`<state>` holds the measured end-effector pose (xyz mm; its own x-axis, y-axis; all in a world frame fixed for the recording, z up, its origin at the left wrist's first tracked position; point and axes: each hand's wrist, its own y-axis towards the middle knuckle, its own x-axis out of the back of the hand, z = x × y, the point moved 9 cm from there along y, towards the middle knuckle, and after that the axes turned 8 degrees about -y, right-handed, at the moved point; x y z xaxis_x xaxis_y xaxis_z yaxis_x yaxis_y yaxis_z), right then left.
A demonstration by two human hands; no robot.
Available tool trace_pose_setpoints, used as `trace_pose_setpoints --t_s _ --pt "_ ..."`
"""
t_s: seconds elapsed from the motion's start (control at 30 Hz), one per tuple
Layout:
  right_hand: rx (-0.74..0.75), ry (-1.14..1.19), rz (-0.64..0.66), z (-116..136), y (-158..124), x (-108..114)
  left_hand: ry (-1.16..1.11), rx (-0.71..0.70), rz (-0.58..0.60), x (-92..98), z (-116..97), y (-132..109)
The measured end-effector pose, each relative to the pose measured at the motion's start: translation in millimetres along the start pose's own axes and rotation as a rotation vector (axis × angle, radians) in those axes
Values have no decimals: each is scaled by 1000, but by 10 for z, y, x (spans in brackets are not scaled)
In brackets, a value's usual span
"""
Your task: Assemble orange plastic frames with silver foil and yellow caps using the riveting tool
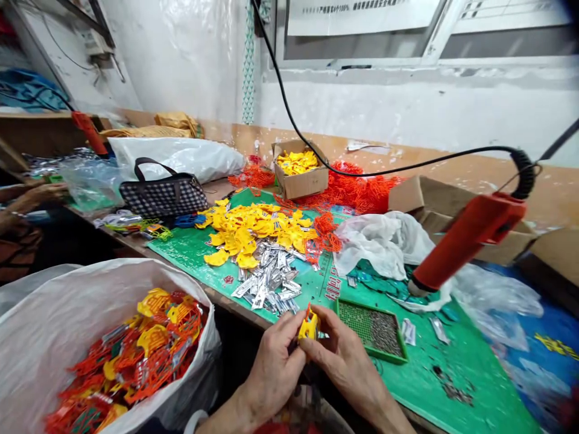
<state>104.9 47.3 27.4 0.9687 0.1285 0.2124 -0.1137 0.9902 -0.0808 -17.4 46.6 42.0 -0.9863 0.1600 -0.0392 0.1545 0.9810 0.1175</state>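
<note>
Between the fingertips of both hands is a small yellow plastic part [308, 327] with a bit of orange-red plastic at its top. My left hand [277, 355] pinches it from the left, and my right hand [342, 351] closes on it from the right. They hold it just off the table's front edge; the fingers hide some of it. Beyond the hands lies a pile of silver metal-looking pieces [271, 280], backed by a heap of yellow plastic parts [256, 226]. Right of my right hand sits a green tray [404, 355] of tiny grey pieces, probably screws.
A red-orange power screwdriver [470, 241] hangs by its black cable at right. A white sack [27, 361] of orange and yellow pieces stands at lower left. Behind are a cardboard box [303, 184], orange netted parts [357, 187], a checked bag [163, 194] and crumpled plastic [384, 238].
</note>
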Motion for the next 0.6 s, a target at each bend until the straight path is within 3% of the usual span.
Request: trace_pose_setpoints --t_s 0.13,0.2,0.3,0.37,0.5,0.6 --pt "82 -45 11 29 -39 -29 172 -163 49 -36 -19 -51" --pt "118 -30 -44 -4 -47 -10 296 -291 76 -68 -66 -77" --pt "129 61 -130 -62 -43 51 442 -483 109 -149 -156 -105" --pt "109 186 -105 -74 -25 46 501 -576 131 -222 -205 -109" --pt "57 370 38 -52 13 0 589 -636 171 -342 -227 -69" --pt "55 394 -16 -109 34 168 644 -646 146 -343 -239 -40"
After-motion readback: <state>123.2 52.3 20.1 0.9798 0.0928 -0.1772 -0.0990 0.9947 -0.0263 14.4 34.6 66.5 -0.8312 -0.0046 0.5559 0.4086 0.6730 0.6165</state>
